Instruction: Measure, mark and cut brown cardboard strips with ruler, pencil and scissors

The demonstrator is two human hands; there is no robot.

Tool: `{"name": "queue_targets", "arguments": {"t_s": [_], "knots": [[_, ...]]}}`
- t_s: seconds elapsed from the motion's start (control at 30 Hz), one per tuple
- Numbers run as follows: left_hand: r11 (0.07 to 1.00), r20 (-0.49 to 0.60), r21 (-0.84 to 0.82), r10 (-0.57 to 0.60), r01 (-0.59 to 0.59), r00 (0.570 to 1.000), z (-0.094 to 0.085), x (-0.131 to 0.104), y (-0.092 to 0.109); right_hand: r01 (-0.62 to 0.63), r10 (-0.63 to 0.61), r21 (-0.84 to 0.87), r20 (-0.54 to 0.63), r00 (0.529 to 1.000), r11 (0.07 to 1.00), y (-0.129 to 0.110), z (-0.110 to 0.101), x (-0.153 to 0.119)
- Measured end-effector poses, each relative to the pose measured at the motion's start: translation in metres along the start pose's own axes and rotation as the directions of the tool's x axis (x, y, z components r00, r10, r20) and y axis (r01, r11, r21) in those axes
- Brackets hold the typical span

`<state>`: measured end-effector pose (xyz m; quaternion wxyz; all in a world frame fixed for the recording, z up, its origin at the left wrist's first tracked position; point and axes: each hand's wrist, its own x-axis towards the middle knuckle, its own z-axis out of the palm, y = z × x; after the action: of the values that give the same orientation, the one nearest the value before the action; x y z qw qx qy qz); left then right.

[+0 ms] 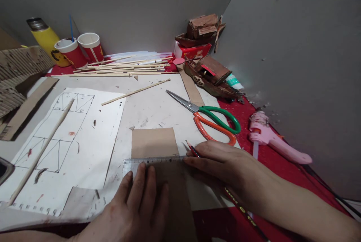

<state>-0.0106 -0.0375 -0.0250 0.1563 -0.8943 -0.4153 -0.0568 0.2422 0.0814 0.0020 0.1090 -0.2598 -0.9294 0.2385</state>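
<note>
A strip of brown cardboard (pixel 153 142) lies in front of me with a clear ruler (pixel 132 163) across it. My left hand (pixel 141 200) rests on the ruler and cardboard, fingers stretched out and slightly apart. My right hand (pixel 225 163) is closed around a dark pencil (pixel 241 208), its sharpened tip pointing up and left. The right fingertips touch the ruler's right end. Just beyond that hand lie scissors (pixel 194 107) with one green and one orange handle, blades closed or nearly so.
Left lies a paper drawing (pixel 93 140) with a wooden stick (pixel 46 144) across it. Several thin sticks (pixel 126 67), paper cups (pixel 91 46) and a yellow bottle (pixel 46 37) line the back. Brown model boats (pixel 211 70) and a pink glue gun (pixel 270 138) are right, near grey walls.
</note>
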Motion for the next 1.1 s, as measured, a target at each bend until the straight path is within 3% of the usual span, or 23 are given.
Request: {"name": "queue_targets", "arguments": {"t_s": [0.27,0.67,0.8,1.1], "knots": [[0.998,0.026,-0.012,0.055,-0.055,0.998,-0.0038,0.0022,-0.0079,0.016,-0.017,-0.016,-0.002,1.0,1.0,0.0025,0.0017,-0.0012],[1.0,-0.023,-0.001,0.031,-0.031,0.999,0.0003,0.0003,-0.0032,-0.028,0.027,0.02,0.013,1.0,0.999,0.0058,0.0035,-0.0036],[1.0,-0.009,-0.016,-0.012,0.012,1.0,0.0006,0.0,-0.0013,-0.02,0.02,0.034,-0.002,1.0,0.999,0.0061,0.0035,-0.0028],[1.0,0.006,0.002,0.009,-0.009,1.0,-0.0019,0.0012,-0.0032,-0.002,0.002,0.083,-0.001,1.0,0.997,0.0099,0.0052,-0.0037]]}}
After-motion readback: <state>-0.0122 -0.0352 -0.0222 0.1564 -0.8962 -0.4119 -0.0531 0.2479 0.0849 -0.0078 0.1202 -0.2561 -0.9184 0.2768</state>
